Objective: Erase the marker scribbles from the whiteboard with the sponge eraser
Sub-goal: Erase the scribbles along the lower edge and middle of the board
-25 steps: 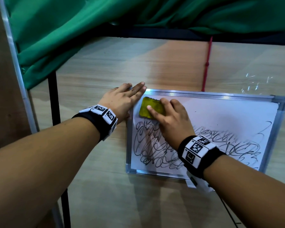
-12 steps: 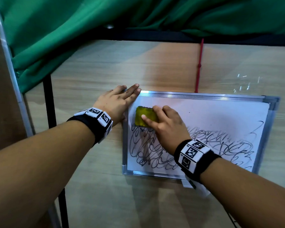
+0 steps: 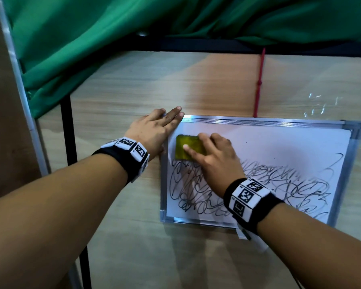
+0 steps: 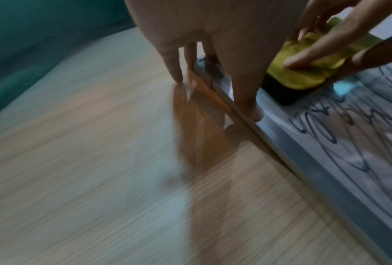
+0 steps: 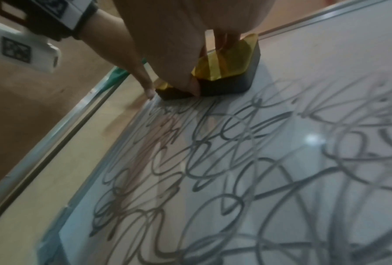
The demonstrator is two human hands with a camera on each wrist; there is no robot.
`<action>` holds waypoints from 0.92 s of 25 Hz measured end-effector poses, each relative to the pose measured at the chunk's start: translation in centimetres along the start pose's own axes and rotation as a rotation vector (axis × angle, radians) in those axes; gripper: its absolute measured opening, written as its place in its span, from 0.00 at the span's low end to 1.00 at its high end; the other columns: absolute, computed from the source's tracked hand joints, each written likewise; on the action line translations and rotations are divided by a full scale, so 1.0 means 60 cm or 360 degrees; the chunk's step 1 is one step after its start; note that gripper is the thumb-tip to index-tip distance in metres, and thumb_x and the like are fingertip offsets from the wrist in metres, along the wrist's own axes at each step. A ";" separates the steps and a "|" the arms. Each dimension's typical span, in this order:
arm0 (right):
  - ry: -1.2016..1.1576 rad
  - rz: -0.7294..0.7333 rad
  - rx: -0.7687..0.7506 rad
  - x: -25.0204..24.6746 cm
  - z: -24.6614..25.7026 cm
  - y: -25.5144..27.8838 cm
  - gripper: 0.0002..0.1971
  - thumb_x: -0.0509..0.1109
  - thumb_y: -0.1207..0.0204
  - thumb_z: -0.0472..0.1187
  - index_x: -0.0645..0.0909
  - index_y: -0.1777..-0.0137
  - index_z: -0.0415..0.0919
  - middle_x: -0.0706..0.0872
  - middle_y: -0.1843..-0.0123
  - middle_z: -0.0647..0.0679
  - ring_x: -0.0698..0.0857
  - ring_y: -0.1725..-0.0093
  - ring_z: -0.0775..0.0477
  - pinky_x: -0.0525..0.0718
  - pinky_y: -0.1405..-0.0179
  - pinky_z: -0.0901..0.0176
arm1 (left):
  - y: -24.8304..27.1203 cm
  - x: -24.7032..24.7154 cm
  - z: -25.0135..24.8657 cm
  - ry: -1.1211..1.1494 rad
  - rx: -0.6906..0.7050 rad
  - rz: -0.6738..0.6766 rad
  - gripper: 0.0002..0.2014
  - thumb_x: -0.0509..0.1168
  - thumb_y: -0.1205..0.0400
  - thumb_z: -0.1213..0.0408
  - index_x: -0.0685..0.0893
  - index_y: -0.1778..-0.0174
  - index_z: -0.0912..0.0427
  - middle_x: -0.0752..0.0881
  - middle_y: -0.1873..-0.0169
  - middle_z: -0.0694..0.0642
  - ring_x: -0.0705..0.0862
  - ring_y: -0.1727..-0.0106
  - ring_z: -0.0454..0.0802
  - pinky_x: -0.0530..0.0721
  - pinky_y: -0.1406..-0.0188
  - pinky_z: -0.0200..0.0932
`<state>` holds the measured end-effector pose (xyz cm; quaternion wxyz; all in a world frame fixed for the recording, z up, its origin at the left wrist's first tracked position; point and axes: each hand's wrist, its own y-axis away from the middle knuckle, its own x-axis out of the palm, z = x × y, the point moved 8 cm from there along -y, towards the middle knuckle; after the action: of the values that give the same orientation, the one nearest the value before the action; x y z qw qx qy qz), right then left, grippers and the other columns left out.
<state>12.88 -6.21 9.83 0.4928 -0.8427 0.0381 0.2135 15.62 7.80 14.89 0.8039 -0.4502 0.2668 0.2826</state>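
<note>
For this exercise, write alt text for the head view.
A right hand presses a yellow eraser on a whiteboard above black scribbles. The left hand lies flat against the board's left edge.

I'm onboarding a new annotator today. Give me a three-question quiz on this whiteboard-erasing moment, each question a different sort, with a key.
1. True or false: the left hand holds the sponge eraser.
2. Multiple choice: where do black scribbles remain on the whiteboard? A) far strip only B) near part, across its width C) nowhere
3. Fill in: the sponge eraser has a yellow top and a ____ underside.

Key:
1. False; the right hand presses it, while the left rests flat on the frame's far-left corner.
2. B
3. black
</note>
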 end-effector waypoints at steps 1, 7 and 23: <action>-0.0012 -0.0050 0.0079 -0.006 -0.016 -0.004 0.31 0.76 0.36 0.38 0.80 0.30 0.55 0.77 0.31 0.39 0.72 0.38 0.32 0.75 0.38 0.41 | 0.000 0.001 0.000 0.0000 -0.0005 0.0005 0.52 0.73 0.26 0.54 0.40 0.17 0.49 0.43 0.16 0.43 0.55 0.19 0.55 0.71 0.27 0.51; -0.0053 -0.0018 -0.0029 0.006 -0.006 -0.005 0.31 0.78 0.37 0.37 0.82 0.32 0.56 0.79 0.32 0.40 0.74 0.38 0.32 0.78 0.39 0.40 | -0.001 0.000 0.003 0.0023 0.0015 -0.0027 0.53 0.73 0.27 0.55 0.41 0.17 0.49 0.44 0.16 0.44 0.56 0.19 0.56 0.71 0.27 0.52; -0.0104 -0.0049 0.0181 -0.018 -0.063 0.019 0.27 0.69 0.33 0.40 0.82 0.31 0.55 0.78 0.31 0.38 0.74 0.41 0.31 0.79 0.39 0.39 | -0.001 0.001 0.003 0.0050 -0.0026 -0.0002 0.54 0.75 0.29 0.57 0.43 0.16 0.49 0.44 0.16 0.43 0.57 0.19 0.56 0.70 0.26 0.50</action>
<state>12.81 -10.13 10.93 0.5441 -0.8064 0.0211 0.2307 15.74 7.91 14.96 0.7961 -0.4614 0.2767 0.2772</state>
